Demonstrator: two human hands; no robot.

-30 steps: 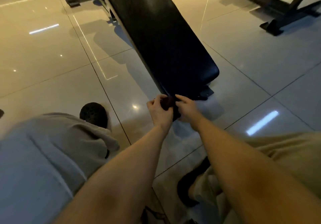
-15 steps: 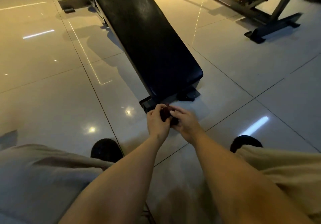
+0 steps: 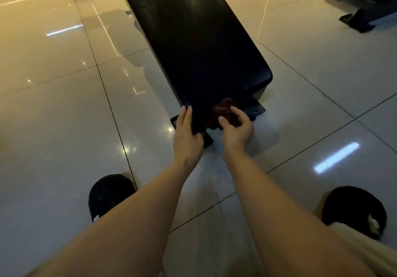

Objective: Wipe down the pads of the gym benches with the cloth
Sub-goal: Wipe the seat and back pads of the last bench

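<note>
**Hands at the pad's near end**

Left hand (image 3: 186, 135) lies flat, fingers straight, on the pad (image 3: 193, 47); my right hand (image 3: 235, 129) bunches the cloth (image 3: 224, 110) at its edge. Shoes (image 3: 109, 193) flank me; another frame (image 3: 369, 12) stands right.

One bench pad (image 3: 193, 47), one cloth (image 3: 224, 113), two hands: left (image 3: 187, 135) and right (image 3: 236, 130). Two black shoes (image 3: 109, 193) (one under each forearm). One more equipment frame (image 3: 365, 12) stands top right.
</note>
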